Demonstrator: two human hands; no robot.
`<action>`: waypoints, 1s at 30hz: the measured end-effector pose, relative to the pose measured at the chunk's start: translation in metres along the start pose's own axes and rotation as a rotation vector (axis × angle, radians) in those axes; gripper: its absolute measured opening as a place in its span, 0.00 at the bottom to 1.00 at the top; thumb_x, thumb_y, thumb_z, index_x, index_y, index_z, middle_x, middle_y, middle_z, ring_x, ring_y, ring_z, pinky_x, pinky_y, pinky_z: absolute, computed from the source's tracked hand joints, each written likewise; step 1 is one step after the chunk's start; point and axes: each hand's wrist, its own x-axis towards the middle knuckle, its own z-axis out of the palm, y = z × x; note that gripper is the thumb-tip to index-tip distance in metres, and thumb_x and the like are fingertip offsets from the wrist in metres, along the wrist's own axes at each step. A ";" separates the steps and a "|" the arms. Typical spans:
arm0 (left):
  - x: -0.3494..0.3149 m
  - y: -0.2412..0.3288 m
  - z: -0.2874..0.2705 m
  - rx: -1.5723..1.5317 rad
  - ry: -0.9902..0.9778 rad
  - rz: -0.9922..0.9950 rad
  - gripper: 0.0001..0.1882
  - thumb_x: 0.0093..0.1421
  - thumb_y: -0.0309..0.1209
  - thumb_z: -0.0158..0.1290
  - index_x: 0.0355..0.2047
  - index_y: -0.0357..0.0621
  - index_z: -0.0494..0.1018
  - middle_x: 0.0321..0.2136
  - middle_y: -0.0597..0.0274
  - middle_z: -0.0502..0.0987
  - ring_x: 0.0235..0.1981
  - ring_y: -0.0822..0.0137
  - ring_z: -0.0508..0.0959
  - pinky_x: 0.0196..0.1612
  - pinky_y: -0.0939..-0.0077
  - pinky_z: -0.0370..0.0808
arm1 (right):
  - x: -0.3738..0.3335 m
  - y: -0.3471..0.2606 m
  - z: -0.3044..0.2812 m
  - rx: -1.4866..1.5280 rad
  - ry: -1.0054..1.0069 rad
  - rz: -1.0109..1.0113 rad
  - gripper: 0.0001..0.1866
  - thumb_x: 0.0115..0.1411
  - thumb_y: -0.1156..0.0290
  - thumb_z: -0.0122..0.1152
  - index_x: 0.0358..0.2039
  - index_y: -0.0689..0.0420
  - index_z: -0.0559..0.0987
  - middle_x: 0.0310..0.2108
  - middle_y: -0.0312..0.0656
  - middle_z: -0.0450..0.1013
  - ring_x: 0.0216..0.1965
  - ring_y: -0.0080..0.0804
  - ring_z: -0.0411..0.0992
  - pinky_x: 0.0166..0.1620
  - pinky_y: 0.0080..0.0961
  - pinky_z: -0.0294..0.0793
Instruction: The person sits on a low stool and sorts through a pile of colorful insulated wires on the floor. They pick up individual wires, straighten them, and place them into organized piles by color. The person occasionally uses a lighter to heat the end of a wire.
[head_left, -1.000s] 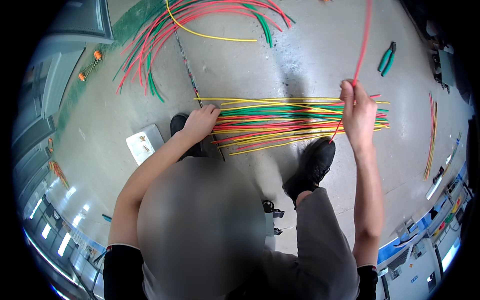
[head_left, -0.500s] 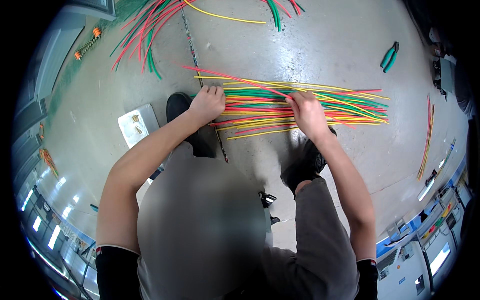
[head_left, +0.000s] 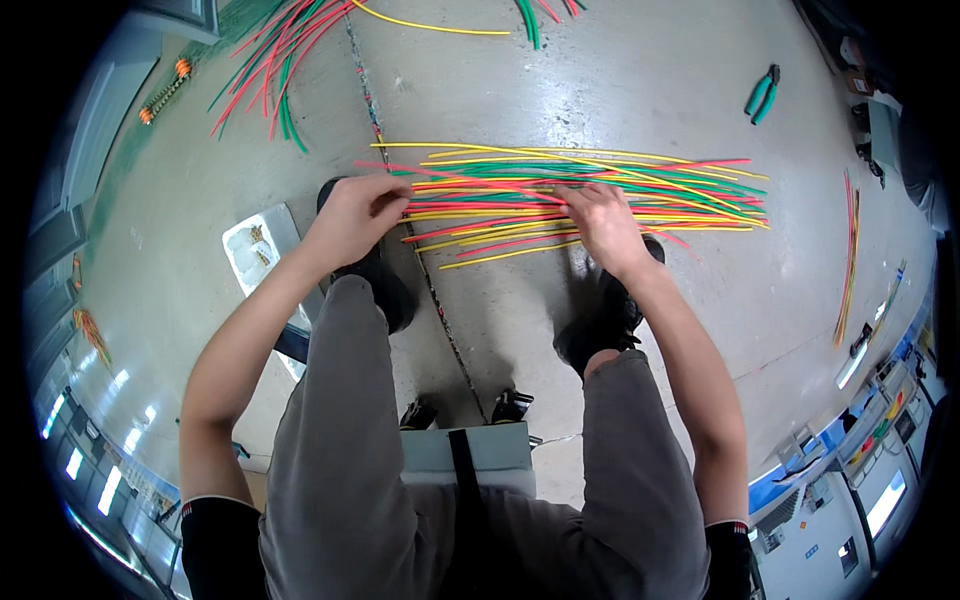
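Long thin red, yellow and green wires (head_left: 480,210) lie side by side on the floor in a loose spread before my feet. My right hand (head_left: 607,225) bends over the middle of the spread, thumb and fingers pinched on a red wire (head_left: 500,184) that slants across the others. Around the left ends, my left hand (head_left: 362,218) hovers with curled fingers; what they hold, if anything, is hidden. The slanting wire's far end shows just beyond that hand.
A white tray (head_left: 283,228) with small brass-coloured pieces sits beside my left shoe (head_left: 385,290). Green-handled pliers (head_left: 763,97) lie at the far right. More wires (head_left: 285,50) are heaped at the far left, and a thin bunch (head_left: 851,260) lies right. A grey seat (head_left: 470,447) is beneath me.
My left hand has slid left and slightly down, off the upper part of the wires. The red wire's left end has dropped lower. My right hand keeps its pinch; the view has shifted.
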 end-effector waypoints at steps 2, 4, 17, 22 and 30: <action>-0.010 -0.003 0.000 -0.230 0.040 -0.122 0.09 0.59 0.23 0.52 0.40 0.32 0.72 0.28 0.58 0.77 0.28 0.71 0.78 0.31 0.78 0.74 | -0.001 -0.003 -0.006 0.082 -0.118 0.063 0.13 0.56 0.74 0.55 0.43 0.57 0.77 0.31 0.44 0.74 0.36 0.43 0.73 0.42 0.36 0.73; -0.015 -0.002 0.002 -0.429 0.111 -0.220 0.08 0.63 0.23 0.49 0.41 0.33 0.72 0.28 0.64 0.77 0.31 0.76 0.77 0.30 0.82 0.73 | -0.001 -0.010 -0.019 0.057 -0.127 0.083 0.13 0.57 0.74 0.55 0.43 0.58 0.76 0.30 0.47 0.73 0.35 0.46 0.73 0.38 0.39 0.72; -0.011 -0.013 0.021 -0.851 0.365 -0.176 0.16 0.62 0.21 0.48 0.50 0.32 0.65 0.39 0.56 0.75 0.38 0.67 0.77 0.37 0.77 0.73 | -0.018 -0.011 -0.041 0.332 -0.230 0.157 0.08 0.60 0.74 0.53 0.37 0.64 0.75 0.29 0.56 0.73 0.33 0.56 0.71 0.35 0.44 0.70; -0.001 -0.011 0.021 -0.819 0.401 -0.219 0.16 0.62 0.23 0.48 0.50 0.32 0.65 0.38 0.56 0.76 0.35 0.68 0.78 0.34 0.78 0.73 | -0.021 -0.003 -0.036 0.298 -0.164 0.126 0.08 0.60 0.74 0.54 0.38 0.63 0.76 0.30 0.55 0.73 0.34 0.55 0.72 0.36 0.44 0.71; 0.006 -0.045 0.030 -0.929 0.247 -0.420 0.11 0.63 0.28 0.51 0.43 0.35 0.71 0.33 0.60 0.78 0.29 0.71 0.78 0.32 0.79 0.73 | 0.002 0.019 -0.021 0.065 -0.175 0.156 0.12 0.59 0.74 0.53 0.43 0.61 0.76 0.36 0.50 0.75 0.38 0.50 0.73 0.40 0.41 0.73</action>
